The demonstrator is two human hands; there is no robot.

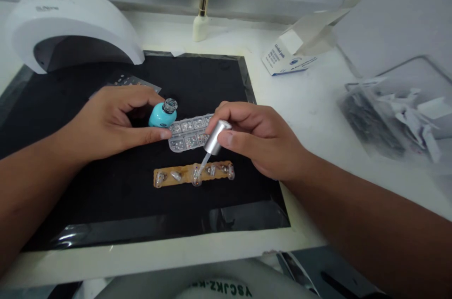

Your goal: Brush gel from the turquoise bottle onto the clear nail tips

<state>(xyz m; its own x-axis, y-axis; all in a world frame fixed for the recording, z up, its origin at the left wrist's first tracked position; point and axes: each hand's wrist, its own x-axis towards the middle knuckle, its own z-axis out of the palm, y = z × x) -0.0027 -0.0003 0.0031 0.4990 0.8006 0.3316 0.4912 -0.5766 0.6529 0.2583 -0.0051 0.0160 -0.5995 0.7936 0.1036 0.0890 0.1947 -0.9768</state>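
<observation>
My left hand (120, 117) is closed around a turquoise nail polish bottle (162, 114), uncapped and tilted to the right. Between thumb and fingers of my right hand (254, 136) is the silver cap of a nail polish brush (217, 138), pointing down and left. Its bristles meet the middle one of several decorated false nails (197, 175), which sit in a row on an amber-coloured strip (183, 170). Behind the strip lies a clear compartment case of rhinestones (187, 133), partly covered by my right fingers.
A white nail lamp (84, 16) stands at the back left, near a patterned sheet (132, 82) on the black mat (141, 205). Farther back are a cream bottle with a gold cap (201, 26) and an alcohol pad box (287, 56). A clear bin (399, 115) holds packets at right.
</observation>
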